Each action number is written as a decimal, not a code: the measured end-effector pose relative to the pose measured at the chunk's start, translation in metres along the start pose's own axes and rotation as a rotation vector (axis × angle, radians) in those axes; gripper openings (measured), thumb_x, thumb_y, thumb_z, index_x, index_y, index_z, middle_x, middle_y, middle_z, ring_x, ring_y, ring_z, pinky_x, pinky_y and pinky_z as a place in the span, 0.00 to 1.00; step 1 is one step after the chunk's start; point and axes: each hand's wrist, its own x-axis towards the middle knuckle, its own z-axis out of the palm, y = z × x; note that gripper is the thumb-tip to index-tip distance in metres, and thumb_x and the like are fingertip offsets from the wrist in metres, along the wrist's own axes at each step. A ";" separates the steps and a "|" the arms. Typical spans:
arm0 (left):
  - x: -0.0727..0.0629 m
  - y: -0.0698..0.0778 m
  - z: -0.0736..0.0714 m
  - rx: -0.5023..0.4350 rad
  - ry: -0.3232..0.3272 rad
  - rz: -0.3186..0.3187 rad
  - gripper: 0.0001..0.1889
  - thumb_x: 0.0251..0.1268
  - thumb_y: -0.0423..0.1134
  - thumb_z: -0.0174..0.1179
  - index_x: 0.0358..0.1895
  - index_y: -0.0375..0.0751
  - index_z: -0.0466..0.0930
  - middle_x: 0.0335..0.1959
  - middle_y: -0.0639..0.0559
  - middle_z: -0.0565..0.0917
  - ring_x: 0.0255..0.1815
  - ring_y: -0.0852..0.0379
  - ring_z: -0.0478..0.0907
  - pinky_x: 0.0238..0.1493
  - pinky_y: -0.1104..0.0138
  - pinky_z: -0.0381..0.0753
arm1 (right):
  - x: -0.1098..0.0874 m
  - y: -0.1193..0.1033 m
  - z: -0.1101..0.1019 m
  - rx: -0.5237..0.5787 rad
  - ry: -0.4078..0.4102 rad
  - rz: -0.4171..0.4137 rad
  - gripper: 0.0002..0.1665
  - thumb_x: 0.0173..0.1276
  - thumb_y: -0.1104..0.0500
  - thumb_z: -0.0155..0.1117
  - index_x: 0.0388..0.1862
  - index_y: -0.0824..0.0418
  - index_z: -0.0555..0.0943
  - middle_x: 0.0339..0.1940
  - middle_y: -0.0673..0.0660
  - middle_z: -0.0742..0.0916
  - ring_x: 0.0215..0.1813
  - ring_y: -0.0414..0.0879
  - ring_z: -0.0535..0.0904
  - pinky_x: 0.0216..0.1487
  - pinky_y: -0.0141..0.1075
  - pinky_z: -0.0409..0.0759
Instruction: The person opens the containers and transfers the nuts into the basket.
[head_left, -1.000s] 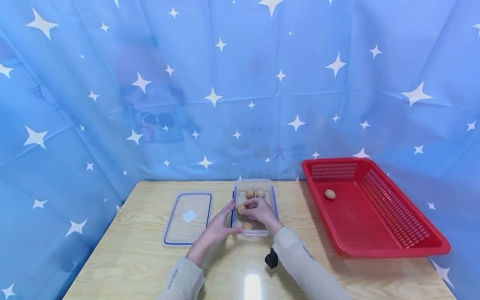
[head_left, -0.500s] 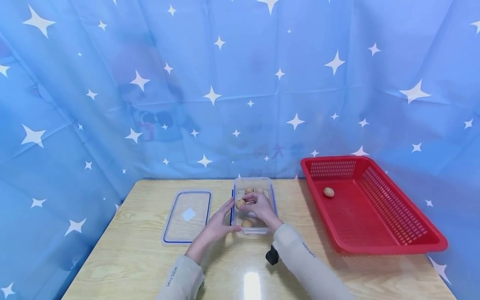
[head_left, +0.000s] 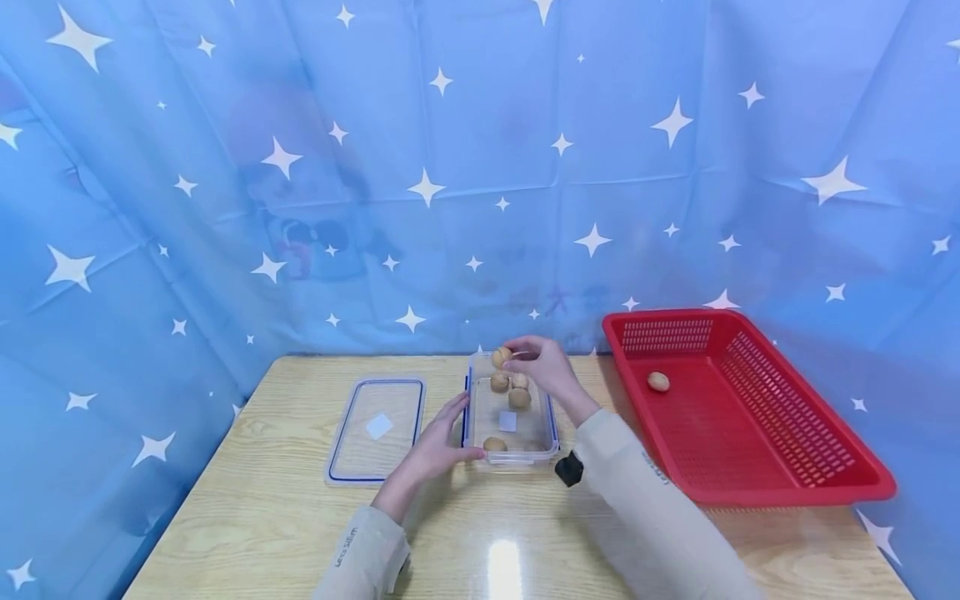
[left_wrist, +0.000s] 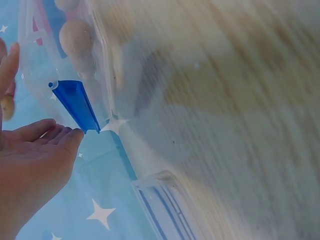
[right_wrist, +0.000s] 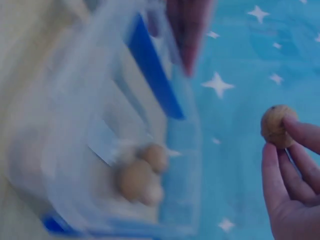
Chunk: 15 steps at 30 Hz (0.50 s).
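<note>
My right hand (head_left: 549,369) pinches a walnut (head_left: 502,358) between thumb and fingers, above the far end of a clear plastic box (head_left: 556,433) with blue clips. The right wrist view shows that same walnut (right_wrist: 278,126) at the fingertips, apart from the box. Inside the box lie several walnuts (head_left: 519,397), most of them grouped toward the far end, with one near the front left corner. My left hand (head_left: 435,452) rests against the box's left side, fingers fairly straight and thumb at the front corner. Beside its fingers a blue clip (left_wrist: 76,104) hangs unfastened in the left wrist view.
Left of the box, a clear lid (head_left: 377,458) with a blue seal lies flat on the wooden table (head_left: 247,500). A red perforated basket (head_left: 735,433) stands at the right, with a single walnut (head_left: 658,382) in it. Behind the table hangs a blue star-patterned cloth (head_left: 480,167).
My right hand has lifted the walnut from the box's left side, up and toward the far end, uncovering other walnuts. My left hand stays at the box.
</note>
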 end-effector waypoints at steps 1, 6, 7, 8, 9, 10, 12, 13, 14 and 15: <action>0.000 -0.001 0.000 0.001 0.002 0.006 0.53 0.53 0.46 0.74 0.79 0.38 0.52 0.82 0.40 0.52 0.79 0.33 0.54 0.76 0.37 0.57 | 0.002 -0.003 -0.007 0.001 0.003 -0.011 0.24 0.65 0.62 0.70 0.60 0.64 0.80 0.58 0.65 0.86 0.59 0.58 0.82 0.62 0.46 0.83; 0.002 -0.002 -0.002 0.002 -0.021 0.013 0.55 0.53 0.47 0.74 0.80 0.40 0.49 0.82 0.41 0.49 0.80 0.33 0.52 0.77 0.37 0.56 | 0.007 -0.012 -0.049 0.007 0.045 -0.031 0.25 0.67 0.63 0.68 0.62 0.67 0.78 0.59 0.69 0.84 0.61 0.60 0.81 0.63 0.47 0.82; 0.002 -0.003 -0.003 0.003 -0.031 0.010 0.55 0.54 0.48 0.74 0.80 0.41 0.48 0.83 0.42 0.48 0.80 0.34 0.51 0.77 0.38 0.55 | 0.007 -0.013 -0.057 -0.002 0.057 -0.023 0.25 0.67 0.62 0.68 0.63 0.66 0.78 0.60 0.68 0.84 0.62 0.60 0.81 0.63 0.48 0.81; 0.002 -0.003 -0.003 0.006 -0.039 0.008 0.54 0.54 0.48 0.74 0.80 0.41 0.48 0.83 0.43 0.48 0.81 0.35 0.51 0.78 0.38 0.54 | 0.007 -0.014 -0.066 -0.008 0.072 -0.014 0.26 0.68 0.61 0.68 0.63 0.66 0.78 0.60 0.68 0.84 0.62 0.60 0.80 0.64 0.48 0.81; 0.002 -0.003 -0.003 0.005 -0.047 0.010 0.54 0.55 0.49 0.73 0.80 0.41 0.48 0.83 0.44 0.48 0.81 0.35 0.50 0.78 0.38 0.54 | 0.006 -0.015 -0.076 -0.019 0.090 -0.001 0.26 0.68 0.61 0.68 0.64 0.65 0.77 0.61 0.68 0.83 0.63 0.60 0.80 0.65 0.49 0.80; 0.002 -0.004 -0.003 0.006 -0.052 0.009 0.54 0.55 0.49 0.73 0.80 0.41 0.48 0.83 0.44 0.48 0.81 0.35 0.50 0.78 0.38 0.53 | 0.005 -0.014 -0.084 -0.031 0.101 0.011 0.26 0.69 0.60 0.67 0.65 0.64 0.77 0.62 0.68 0.83 0.64 0.59 0.79 0.66 0.50 0.79; 0.003 -0.004 -0.004 0.003 -0.059 0.012 0.54 0.55 0.49 0.73 0.80 0.40 0.48 0.83 0.45 0.47 0.81 0.35 0.49 0.78 0.38 0.53 | 0.001 -0.013 -0.101 -0.048 0.132 0.044 0.28 0.70 0.56 0.67 0.67 0.61 0.75 0.64 0.66 0.82 0.65 0.59 0.78 0.67 0.51 0.77; 0.003 -0.003 -0.004 0.002 -0.059 0.015 0.54 0.56 0.49 0.73 0.80 0.39 0.48 0.83 0.44 0.47 0.81 0.35 0.49 0.78 0.38 0.53 | 0.000 -0.011 -0.110 -0.060 0.145 0.054 0.29 0.70 0.54 0.67 0.67 0.60 0.75 0.65 0.65 0.81 0.66 0.59 0.77 0.68 0.52 0.77; 0.003 -0.003 -0.004 0.003 -0.059 0.017 0.54 0.56 0.49 0.73 0.80 0.38 0.48 0.83 0.44 0.47 0.81 0.35 0.49 0.78 0.38 0.53 | -0.002 -0.009 -0.119 -0.070 0.157 0.063 0.30 0.70 0.52 0.66 0.68 0.59 0.74 0.67 0.64 0.80 0.67 0.59 0.76 0.68 0.52 0.77; 0.003 -0.002 -0.004 0.002 -0.058 0.018 0.54 0.56 0.49 0.73 0.80 0.38 0.48 0.83 0.44 0.47 0.81 0.35 0.49 0.78 0.38 0.54 | -0.004 -0.006 -0.127 -0.084 0.169 0.067 0.31 0.70 0.50 0.66 0.69 0.58 0.74 0.67 0.63 0.80 0.67 0.58 0.76 0.67 0.50 0.78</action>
